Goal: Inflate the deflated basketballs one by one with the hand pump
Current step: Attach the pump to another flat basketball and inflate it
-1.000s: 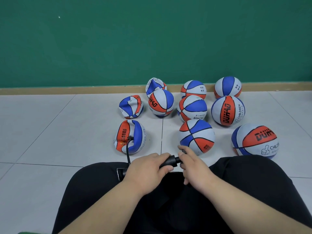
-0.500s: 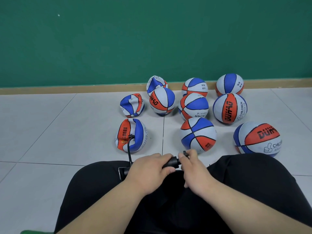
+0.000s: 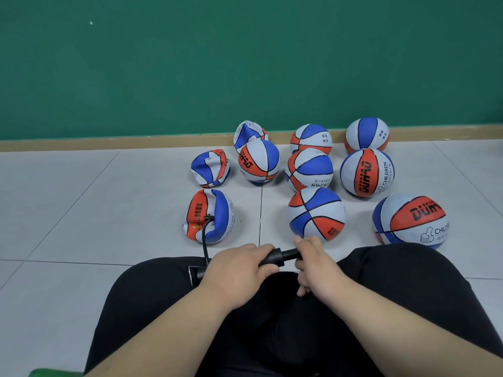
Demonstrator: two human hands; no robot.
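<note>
Nearest the camera, the person's lap in black trousers [image 3: 272,336] is shown, with both forearms cut off by the lower edge. A green object [image 3: 51,372] at the bottom left corner is mostly out of frame and cannot be identified.

The hand pump [image 3: 275,257] is held above the lap. Its long axis lies left to right, slightly raised toward the right, with the hose end at the left and the plunger rod at the right. The left hand [image 3: 234,268] is wrapped round the barrel, its fingers [image 3: 253,248] curled tightly over it, so that most of the barrel is hidden. The right hand [image 3: 315,265] is closed on the pump's handle, fingers [image 3: 302,240] curled; the handle itself is concealed. A short length of rod is exposed between the hands.

A black hose [image 3: 204,240] rises from the pump's left end to the valve of a deflated basketball [image 3: 209,216] on the tiled floor [image 3: 109,200], just beyond the left knee. The ball is creased and sunken.

Farther off, two more collapsed balls [image 3: 211,167] [image 3: 249,133] and six round ones, the nearest [image 3: 317,213] partly covered by the right hand, are grouped before a skirting board [image 3: 109,144] and a green wall [image 3: 245,63].
</note>
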